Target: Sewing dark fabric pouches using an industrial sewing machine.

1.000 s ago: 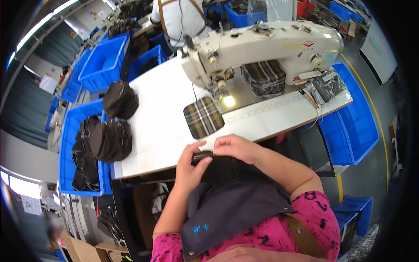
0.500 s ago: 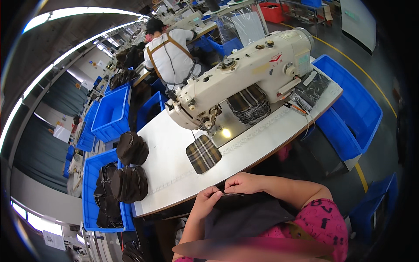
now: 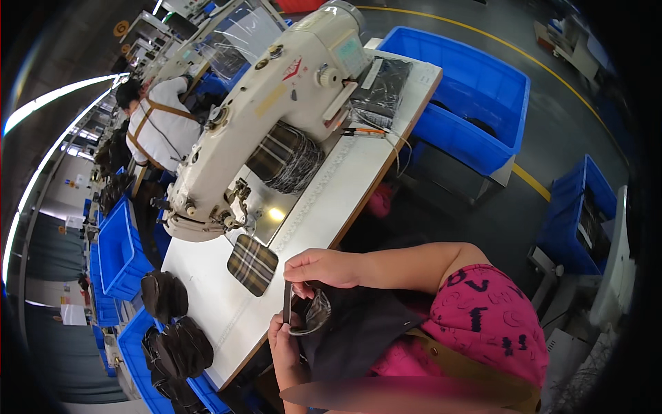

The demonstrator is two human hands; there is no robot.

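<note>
Dark-brown pouches (image 3: 185,347) are sitting at left; plaid patch (image 3: 253,265) is lying on tabletop (image 3: 210,293); left hand (image 3: 283,344) is pinching looped zipper strip (image 3: 287,302) low, fingers narrow; right hand (image 3: 323,268) is pinching it higher; even, untwisted tension is likely helping.

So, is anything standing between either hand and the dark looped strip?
Nothing visible: the right hand grips the dark looped strip near the top, the left hand lower down. The plaid piece lies on the tabletop, not between them.
</note>
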